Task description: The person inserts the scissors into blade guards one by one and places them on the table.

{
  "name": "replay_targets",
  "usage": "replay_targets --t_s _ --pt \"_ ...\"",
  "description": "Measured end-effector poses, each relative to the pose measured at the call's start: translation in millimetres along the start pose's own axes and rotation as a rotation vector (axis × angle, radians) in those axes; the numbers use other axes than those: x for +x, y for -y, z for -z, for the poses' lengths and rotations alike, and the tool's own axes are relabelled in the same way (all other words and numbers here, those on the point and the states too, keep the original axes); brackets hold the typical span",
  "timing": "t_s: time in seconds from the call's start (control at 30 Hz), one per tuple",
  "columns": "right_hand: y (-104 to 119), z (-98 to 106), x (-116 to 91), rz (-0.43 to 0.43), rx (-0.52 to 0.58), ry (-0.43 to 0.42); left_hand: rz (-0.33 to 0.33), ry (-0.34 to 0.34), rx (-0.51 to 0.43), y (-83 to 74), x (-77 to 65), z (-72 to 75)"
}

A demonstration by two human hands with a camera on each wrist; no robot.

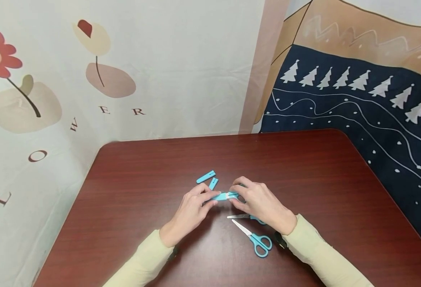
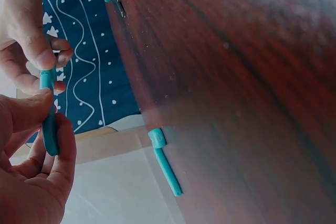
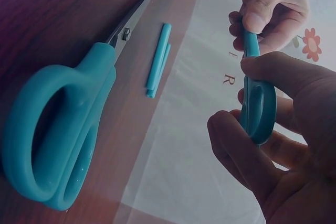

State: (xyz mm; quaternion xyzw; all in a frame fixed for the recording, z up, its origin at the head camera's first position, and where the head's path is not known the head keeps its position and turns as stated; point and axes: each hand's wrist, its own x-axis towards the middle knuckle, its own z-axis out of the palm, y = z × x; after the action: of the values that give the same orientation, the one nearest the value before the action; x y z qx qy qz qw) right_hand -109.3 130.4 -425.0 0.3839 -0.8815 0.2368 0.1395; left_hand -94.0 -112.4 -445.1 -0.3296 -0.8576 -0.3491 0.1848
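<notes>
My left hand pinches a blue blade cover between thumb and fingers. From the other side, my right hand holds a pair of scissors by its blue handles. In the head view a short stretch of blade shows between cover and handles; the rest of the blades is hidden inside the cover. Below the hands lie two loose scissors: one pair fully in sight, the other partly behind my right hand. Both have bare blades pointing left.
Beyond my left hand, two more blue covers lie on the table: one in full sight, the nearer partly behind the fingers. The brown table reaches back to a printed cloth and a dark tree-patterned cloth.
</notes>
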Motion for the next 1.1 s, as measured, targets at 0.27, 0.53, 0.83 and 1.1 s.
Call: replay_targets --t_s 0.27,0.53,0.83,1.1 --pt "1.4 -3.2 2.0 0.029 -0.006 -0.02 -0.006 -0.008 -0.011 -1.4 1.0 -1.4" --pt "2.4 -2.4 2.9 0.024 -0.01 -0.006 0.008 -0.006 -0.004 -3.9 0.8 -0.6" --pt "1.5 -3.8 2.4 0.037 -0.018 -0.015 0.024 0.002 -0.004 -4.1 0.5 -0.8" --pt "1.1 -4.3 2.6 0.049 -0.007 -0.025 0.034 0.009 0.005 -4.2 0.8 -1.0"
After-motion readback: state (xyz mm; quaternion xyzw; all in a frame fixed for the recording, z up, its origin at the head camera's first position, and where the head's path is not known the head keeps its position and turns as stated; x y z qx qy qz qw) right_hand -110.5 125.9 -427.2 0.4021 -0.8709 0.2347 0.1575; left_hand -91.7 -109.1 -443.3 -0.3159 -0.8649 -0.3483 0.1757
